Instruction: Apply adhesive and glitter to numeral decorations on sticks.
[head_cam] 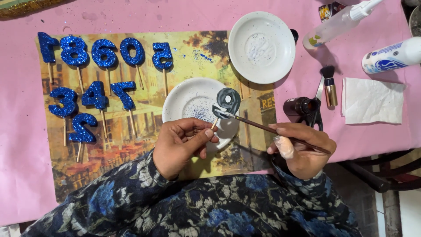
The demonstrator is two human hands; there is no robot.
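My left hand (182, 142) pinches the wooden stick of a dark grey number-shaped candle (227, 103), holding it above a white saucer (184, 98) dusted with blue glitter. My right hand (302, 147) grips a thin brown paintbrush (267, 128) whose tip touches the lower part of the number. Both sleeves are dark with a blue flower pattern.
Several blue glitter numbers on sticks (94, 52) lie on a picture placemat (144, 127) at left. A second white saucer (262, 47), two glue bottles (337, 22) (390, 56), a small brush (330, 85), a dark small jar (300, 106) and a white napkin (372, 101) sit on the pink tablecloth (19, 131).
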